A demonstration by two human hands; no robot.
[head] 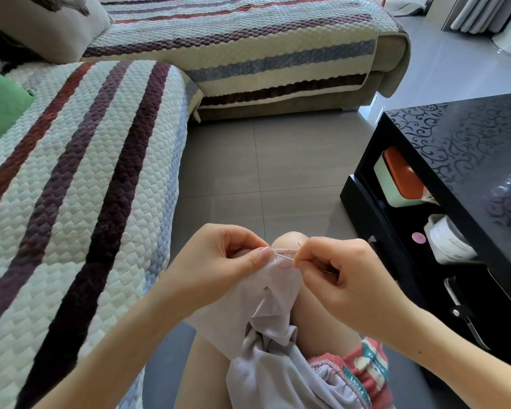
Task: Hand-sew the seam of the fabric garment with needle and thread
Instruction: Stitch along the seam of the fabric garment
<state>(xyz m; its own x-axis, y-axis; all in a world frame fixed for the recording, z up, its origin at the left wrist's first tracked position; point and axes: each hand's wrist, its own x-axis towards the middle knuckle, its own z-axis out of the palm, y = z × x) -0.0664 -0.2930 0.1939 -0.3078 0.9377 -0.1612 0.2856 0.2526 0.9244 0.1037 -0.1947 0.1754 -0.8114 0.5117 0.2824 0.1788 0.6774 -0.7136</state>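
Left hand [216, 264] pinches garment [266, 296] hem taut over knee. Right hand [345, 273] pinches needle [285, 256], red thread [283, 264] looped, likely mid-stitch.

Both hands [219, 264] at garment [266, 293] seam, needle [285, 257] pinched

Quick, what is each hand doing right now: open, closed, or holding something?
Left hand: closed, pinching the garment near its seam edge.
Right hand: closed, pinching the needle.
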